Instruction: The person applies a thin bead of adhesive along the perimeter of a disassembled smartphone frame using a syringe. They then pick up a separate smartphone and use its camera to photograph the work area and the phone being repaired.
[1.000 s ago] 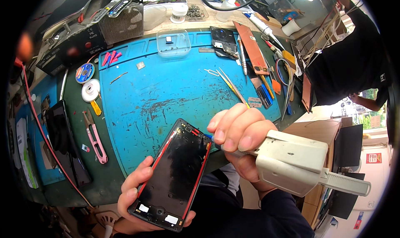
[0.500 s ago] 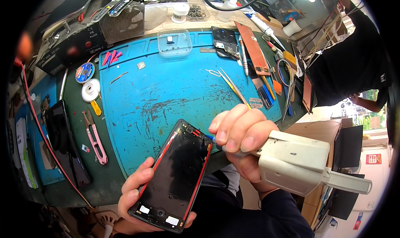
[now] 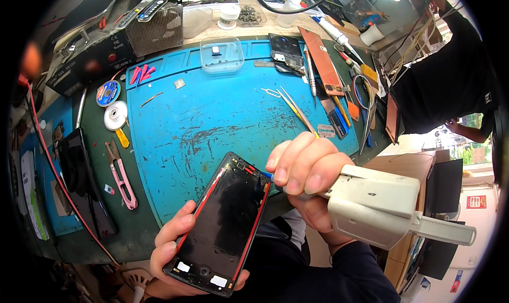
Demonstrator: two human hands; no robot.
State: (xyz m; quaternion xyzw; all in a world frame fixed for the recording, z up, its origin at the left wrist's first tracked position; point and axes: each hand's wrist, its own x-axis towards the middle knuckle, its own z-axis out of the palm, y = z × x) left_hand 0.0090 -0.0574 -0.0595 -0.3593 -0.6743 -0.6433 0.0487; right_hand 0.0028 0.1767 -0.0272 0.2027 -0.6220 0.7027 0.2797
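My left hand (image 3: 177,234) is closed round the lower end of a black phone frame (image 3: 222,223), held tilted over the front edge of the blue work mat (image 3: 233,128). Red strips run along the frame's long sides, and two white patches lie at its lower end. My right hand (image 3: 305,167) is wrapped round the front of an off-white glue gun (image 3: 374,205) with a plunger sticking out behind. Its narrow blue nozzle (image 3: 269,175) is at the frame's upper right corner; whether the tip touches is too small to tell.
Tweezers (image 3: 297,109), a razor blade (image 3: 325,130) and a clear plastic box (image 3: 221,53) lie on the mat. Pink cutters (image 3: 122,175), solder reels and a dark phone (image 3: 85,181) lie to the left. Another person's dark sleeve (image 3: 445,75) is at the right.
Almost nothing differs. The back of the glue gun has tilted very slightly; the phone frame and my left hand stay in place.
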